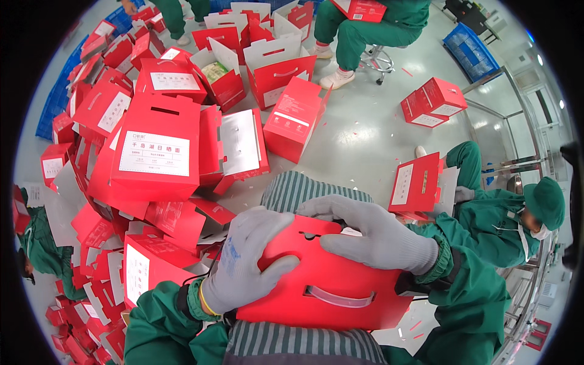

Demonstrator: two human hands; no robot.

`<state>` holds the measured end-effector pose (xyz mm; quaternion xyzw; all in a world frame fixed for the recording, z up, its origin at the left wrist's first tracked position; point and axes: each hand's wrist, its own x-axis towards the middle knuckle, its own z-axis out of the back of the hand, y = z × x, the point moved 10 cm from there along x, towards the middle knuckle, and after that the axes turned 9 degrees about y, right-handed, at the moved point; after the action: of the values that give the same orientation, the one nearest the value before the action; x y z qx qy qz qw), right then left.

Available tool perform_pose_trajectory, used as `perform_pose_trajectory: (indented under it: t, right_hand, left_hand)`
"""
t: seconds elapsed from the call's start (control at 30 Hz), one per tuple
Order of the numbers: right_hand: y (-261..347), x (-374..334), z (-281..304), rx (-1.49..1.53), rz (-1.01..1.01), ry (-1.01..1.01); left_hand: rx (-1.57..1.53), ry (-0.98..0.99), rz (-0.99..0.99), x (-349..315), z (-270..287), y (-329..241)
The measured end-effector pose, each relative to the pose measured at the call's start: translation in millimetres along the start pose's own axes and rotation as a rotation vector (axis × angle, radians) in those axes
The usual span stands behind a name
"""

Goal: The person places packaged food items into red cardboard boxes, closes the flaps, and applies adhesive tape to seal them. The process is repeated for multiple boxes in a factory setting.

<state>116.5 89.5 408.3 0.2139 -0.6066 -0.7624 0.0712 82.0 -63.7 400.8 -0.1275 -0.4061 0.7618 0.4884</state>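
Observation:
A red cardboard carry box (331,271) rests on my lap, over a striped apron (304,340). A clear plastic handle (340,298) is set into its near panel, and a small cut-out slot (309,235) shows further up. My left hand (246,261), in a grey glove, grips the box at its left edge, thumb lying on the red panel. My right hand (383,237), gloved alike, arches over the far right edge with its thumb beside the slot. The far side of the box is hidden under my fingers.
Red boxes (155,149), many with open flaps, are heaped on my left and ahead. A co-worker (493,213) in green sits at right with an open box (417,182); another sits ahead on a stool (377,61). Blue crates (471,52) and a metal rail (517,97) stand further off.

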Motion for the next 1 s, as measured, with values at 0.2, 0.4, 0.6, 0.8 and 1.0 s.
perform_pose_trajectory:
  t: [0.2,0.4,0.6,0.8,1.0]
  right_hand:
    - [6,-10,-2,-0.213,-0.318,0.081]
    - [13,-11,-9,-0.157,-0.184,0.176]
    - [31,-3,-14,-0.356,0.003,0.145]
    - [50,-24,25,-0.204,-0.360,0.242]
    - [-7,-9,25,-0.449,-0.435,0.512]
  left_hand:
    - [-0.077,-0.031,-0.123,3,8,-7]
    - [-0.199,-0.039,-0.154,7,10,-7]
    - [-0.215,-0.029,-0.200,6,15,-13]
    - [-0.272,0.040,-0.391,-6,20,-34]
    - [-0.416,0.050,-0.509,-9,33,-50]
